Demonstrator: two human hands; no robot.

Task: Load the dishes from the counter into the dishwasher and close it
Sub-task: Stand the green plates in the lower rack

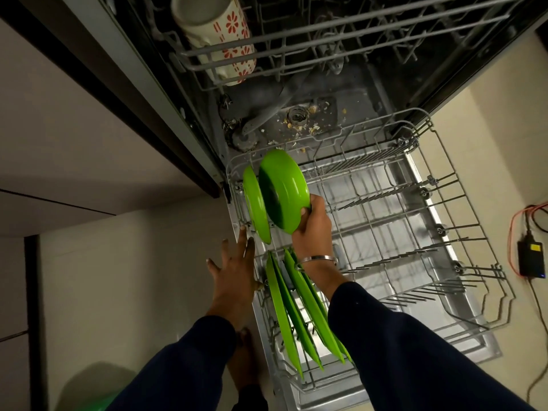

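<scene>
Right hand (pixel 312 225) curled round the rim of a green bowl (pixel 283 189), held tilted over the lower rack (pixel 444 185), just beside another bowl (pixel 255 207) on edge. Left hand (pixel 235 268) spread flat, fingertips at the rack's left rim. Green plates (pixel 299 310) upright nearer. Flowered mug (pixel 219 37) in the upper rack (pixel 341 46). Charger (pixel 531 259) and cables on floor, right.

Lower rack (pixel 462 203), pulled out over the open door (pixel 421 185). I see four green plates (pixel 299 310) standing on edge in its tines at the near left. Beyond the plates, at the far left, stand a green bowl (pixel 258 206) and a second bowl (pixel 284 188). Upper rack (pixel 355 34) above carries a flowered mug (pixel 216 34).
</scene>
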